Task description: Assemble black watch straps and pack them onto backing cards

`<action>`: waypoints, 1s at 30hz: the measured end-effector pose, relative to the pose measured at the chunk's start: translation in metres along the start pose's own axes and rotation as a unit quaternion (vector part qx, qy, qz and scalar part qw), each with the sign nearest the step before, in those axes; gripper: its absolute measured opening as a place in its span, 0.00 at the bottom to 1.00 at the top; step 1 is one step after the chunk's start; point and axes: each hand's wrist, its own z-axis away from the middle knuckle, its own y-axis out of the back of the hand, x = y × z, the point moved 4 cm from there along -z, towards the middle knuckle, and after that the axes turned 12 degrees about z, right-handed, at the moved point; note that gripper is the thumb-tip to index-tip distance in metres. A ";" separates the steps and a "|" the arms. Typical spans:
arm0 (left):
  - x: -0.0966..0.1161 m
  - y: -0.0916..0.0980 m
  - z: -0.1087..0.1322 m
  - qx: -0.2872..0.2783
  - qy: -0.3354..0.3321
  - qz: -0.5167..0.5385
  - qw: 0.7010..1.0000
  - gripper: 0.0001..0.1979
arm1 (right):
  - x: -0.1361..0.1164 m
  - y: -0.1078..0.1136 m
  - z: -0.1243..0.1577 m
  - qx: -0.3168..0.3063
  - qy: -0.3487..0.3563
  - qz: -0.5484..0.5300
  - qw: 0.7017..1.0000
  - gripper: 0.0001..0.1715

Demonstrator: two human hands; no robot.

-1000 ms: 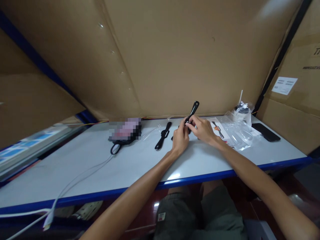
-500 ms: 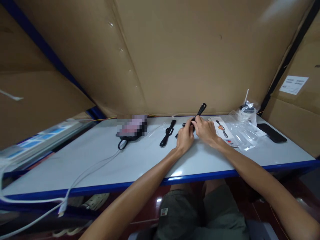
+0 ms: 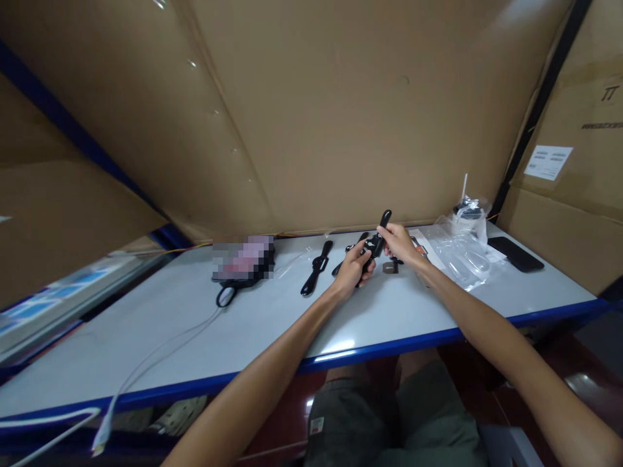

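Note:
A black spokeshave (image 3: 372,244) is held up slantwise in both hands, its far handle pointing away toward the cardboard. My left hand (image 3: 351,271) is closed around the near handle and the middle of the body, with the thumb on top. The fingers of my right hand (image 3: 398,242) grip it by the far handle. Beneath my right hand a small, flat metal blade (image 3: 390,267) lies on the table. To the left rests another spokeshave (image 3: 317,268). A further black one (image 3: 337,269) is partly hidden behind my left hand.
Printed packaging (image 3: 424,245) lies by my right wrist, partly covered. Clear plastic packaging (image 3: 464,263) and a black phone (image 3: 516,253) are at the right. A dark device (image 3: 253,280) with a blurred screen sits at the left, near a white cable (image 3: 160,350). Cardboard (image 3: 311,130) stands behind.
The spokeshave has been lifted and turned in my hands. My right hand has shifted onto its far handle. The metal blade now shows on the table. The camera view has shifted slightly.

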 end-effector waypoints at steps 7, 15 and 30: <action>0.026 0.051 -0.008 0.234 -0.155 -0.290 0.915 0.21 | 0.028 0.004 -0.012 0.020 -0.089 0.076 0.993 0.18; 0.020 0.046 -0.007 0.174 -0.108 -0.548 0.811 0.15 | 0.043 -0.002 -0.016 -0.041 -0.111 0.187 0.975 0.20; 0.028 0.058 0.004 0.225 0.024 -0.732 0.643 0.19 | 0.032 0.000 -0.013 -0.058 -0.104 0.173 0.978 0.17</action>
